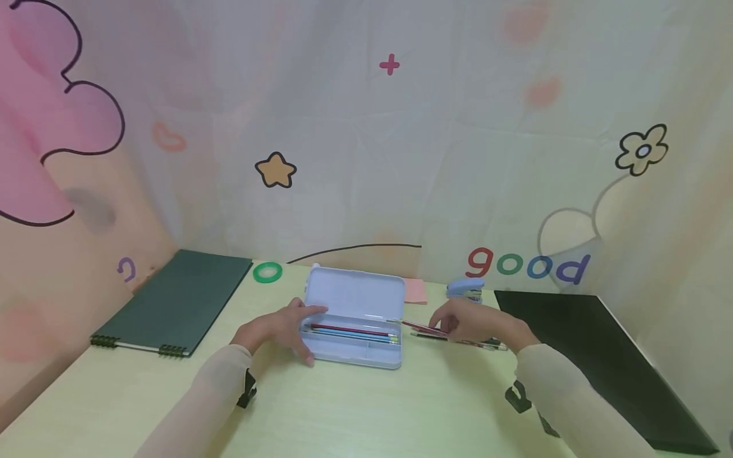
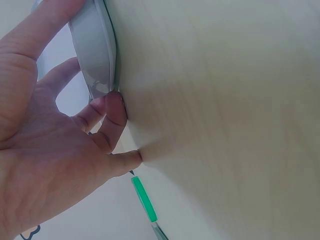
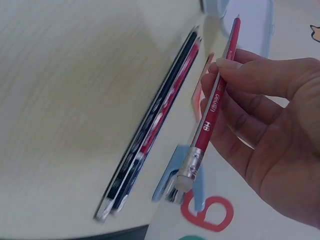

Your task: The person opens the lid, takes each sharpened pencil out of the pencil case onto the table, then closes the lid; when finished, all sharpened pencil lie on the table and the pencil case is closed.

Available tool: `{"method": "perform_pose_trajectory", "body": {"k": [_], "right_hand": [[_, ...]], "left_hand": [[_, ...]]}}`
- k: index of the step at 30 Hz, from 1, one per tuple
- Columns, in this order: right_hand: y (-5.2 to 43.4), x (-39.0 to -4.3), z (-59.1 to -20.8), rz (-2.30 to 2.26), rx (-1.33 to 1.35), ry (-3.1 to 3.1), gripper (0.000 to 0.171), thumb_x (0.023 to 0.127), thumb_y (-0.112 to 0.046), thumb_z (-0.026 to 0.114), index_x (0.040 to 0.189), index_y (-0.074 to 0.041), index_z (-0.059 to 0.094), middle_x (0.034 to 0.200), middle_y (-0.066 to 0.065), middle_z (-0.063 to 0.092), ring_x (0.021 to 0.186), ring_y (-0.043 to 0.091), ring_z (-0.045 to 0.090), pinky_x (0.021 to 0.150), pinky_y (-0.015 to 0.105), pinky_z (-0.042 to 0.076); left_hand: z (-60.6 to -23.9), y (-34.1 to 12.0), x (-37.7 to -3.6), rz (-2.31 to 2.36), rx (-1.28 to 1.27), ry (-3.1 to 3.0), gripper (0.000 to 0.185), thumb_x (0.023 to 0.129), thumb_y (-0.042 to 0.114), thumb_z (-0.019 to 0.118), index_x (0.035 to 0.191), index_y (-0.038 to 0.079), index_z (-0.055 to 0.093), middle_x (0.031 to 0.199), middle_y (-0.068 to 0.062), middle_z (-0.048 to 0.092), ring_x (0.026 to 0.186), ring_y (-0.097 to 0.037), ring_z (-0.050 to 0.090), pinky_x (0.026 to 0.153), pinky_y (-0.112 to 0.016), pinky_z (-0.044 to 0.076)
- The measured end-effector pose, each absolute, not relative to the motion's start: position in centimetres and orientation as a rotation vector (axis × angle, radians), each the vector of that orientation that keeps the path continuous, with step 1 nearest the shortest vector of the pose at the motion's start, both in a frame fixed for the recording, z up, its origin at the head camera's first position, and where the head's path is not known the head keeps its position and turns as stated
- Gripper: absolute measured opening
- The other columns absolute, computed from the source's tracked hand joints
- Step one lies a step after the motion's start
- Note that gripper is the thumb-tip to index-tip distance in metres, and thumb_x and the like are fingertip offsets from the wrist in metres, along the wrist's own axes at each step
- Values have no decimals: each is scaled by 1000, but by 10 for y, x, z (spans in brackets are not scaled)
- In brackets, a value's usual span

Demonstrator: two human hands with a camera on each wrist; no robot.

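Observation:
A pale blue pencil case (image 1: 355,318) lies open on the table with a red and a blue pencil inside. My left hand (image 1: 286,331) holds its left end (image 2: 95,55), thumb on the near edge and fingers at the far side. My right hand (image 1: 464,323) pinches a red pencil (image 3: 212,102) with an eraser tip, its point toward the case (image 3: 250,20). Two more pencils (image 3: 150,130) lie on the table just under that hand, also seen in the head view (image 1: 475,342).
A green spiral notebook (image 1: 172,305) lies at the left, a black folder (image 1: 595,356) at the right. A green tape ring (image 1: 267,272), a pink sticky pad (image 1: 415,291) and a blue stapler (image 1: 465,289) sit along the back.

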State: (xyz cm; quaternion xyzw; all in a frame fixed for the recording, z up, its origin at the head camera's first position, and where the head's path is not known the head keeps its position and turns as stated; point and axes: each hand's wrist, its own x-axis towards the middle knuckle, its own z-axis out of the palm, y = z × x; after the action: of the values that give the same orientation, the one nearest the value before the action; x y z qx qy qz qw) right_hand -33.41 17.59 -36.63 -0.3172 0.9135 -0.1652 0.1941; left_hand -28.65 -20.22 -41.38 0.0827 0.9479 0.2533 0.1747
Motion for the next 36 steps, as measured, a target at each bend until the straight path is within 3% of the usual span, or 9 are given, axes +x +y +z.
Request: {"method": "perform_pose_trajectory", "body": {"k": [11, 18, 26, 36], "right_hand": [[207, -328, -386, -488, -931, 2628, 22, 87, 3, 71, 104, -10, 75, 91, 1, 69, 82, 13, 57, 81, 29, 54], [210, -324, -399, -413, -978, 2727, 23, 87, 6, 69, 100, -12, 76, 87, -2, 68, 82, 14, 55, 78, 29, 53], [204, -318, -402, -294, -955, 2844, 18, 86, 2, 72, 96, -13, 76, 89, -2, 68, 83, 15, 54, 83, 37, 53], [203, -320, -404, -277, -897, 2949, 17, 86, 0, 72, 99, -10, 75, 86, -2, 67, 80, 16, 54, 79, 37, 52]], "left_hand": [[-417, -204, -285, 729, 246, 2683, 100, 67, 33, 93, 152, 29, 41, 130, -12, 39, 125, -33, 42, 105, -57, 43], [-416, -205, -287, 741, 254, 2678, 100, 67, 32, 93, 152, 29, 41, 128, -11, 39, 123, -32, 42, 104, -55, 44], [-415, -206, -289, 738, 258, 2673, 101, 67, 32, 93, 153, 29, 40, 128, -11, 39, 123, -31, 42, 106, -55, 43], [-415, -205, -288, 730, 247, 2669, 101, 68, 32, 93, 153, 29, 40, 131, -12, 39, 126, -33, 41, 107, -57, 43]]}}
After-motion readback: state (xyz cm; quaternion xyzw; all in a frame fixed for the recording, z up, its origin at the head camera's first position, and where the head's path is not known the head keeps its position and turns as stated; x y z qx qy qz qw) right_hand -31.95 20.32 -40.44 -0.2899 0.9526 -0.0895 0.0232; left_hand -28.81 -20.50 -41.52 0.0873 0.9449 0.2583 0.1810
